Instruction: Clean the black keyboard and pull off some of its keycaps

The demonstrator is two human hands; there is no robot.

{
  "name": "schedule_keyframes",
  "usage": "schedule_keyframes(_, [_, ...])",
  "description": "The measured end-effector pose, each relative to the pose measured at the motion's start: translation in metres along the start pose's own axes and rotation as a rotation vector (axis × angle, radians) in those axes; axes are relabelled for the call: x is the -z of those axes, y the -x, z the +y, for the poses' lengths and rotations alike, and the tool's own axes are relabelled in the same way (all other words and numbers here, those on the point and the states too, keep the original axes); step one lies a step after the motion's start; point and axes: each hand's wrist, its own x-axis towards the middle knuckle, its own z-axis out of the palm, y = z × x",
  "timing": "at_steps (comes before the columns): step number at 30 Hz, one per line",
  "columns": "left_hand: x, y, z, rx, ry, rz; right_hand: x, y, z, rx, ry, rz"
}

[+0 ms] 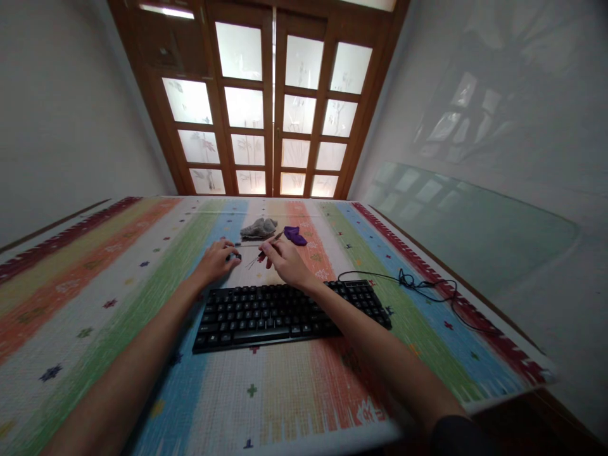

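Note:
A black keyboard (pixel 266 316) lies across the cloth in front of me, below both hands. Just beyond its upper left edge, my left hand (pixel 217 261) has curled fingers closed around a small dark piece (pixel 233 256), too small to name surely. My right hand (pixel 285 258) reaches over the keyboard and pinches a thin tool with two fine metal prongs (pixel 253 261). Its prongs point left toward the left hand, apart from the dark piece. Behind the hands lie a crumpled grey cloth (pixel 259 228) and a purple cloth (pixel 295 235).
A striped, patterned tablecloth (pixel 142 285) covers the table. The keyboard's black cable (pixel 418 285) lies loosely bundled to the right. A pale glass panel (pixel 456 221) is along the right wall. Wood-framed glass doors (pixel 273 114) stand beyond the far edge.

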Motion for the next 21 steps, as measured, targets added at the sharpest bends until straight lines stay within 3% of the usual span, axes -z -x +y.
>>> schedule_keyframes(6, [-0.012, -0.003, -0.009, 0.009, 0.001, -0.026, 0.003, 0.005, 0.006, -0.037, 0.056, -0.141])
schedule_keyframes(16, [-0.012, -0.001, -0.011, 0.044, 0.104, -0.047, -0.006, 0.005, 0.003, -0.029, 0.11, -0.319])
schedule_keyframes(21, [-0.011, -0.001, -0.01, 0.056, 0.113, -0.065, -0.009, 0.007, -0.003, 0.048, 0.267, -0.378])
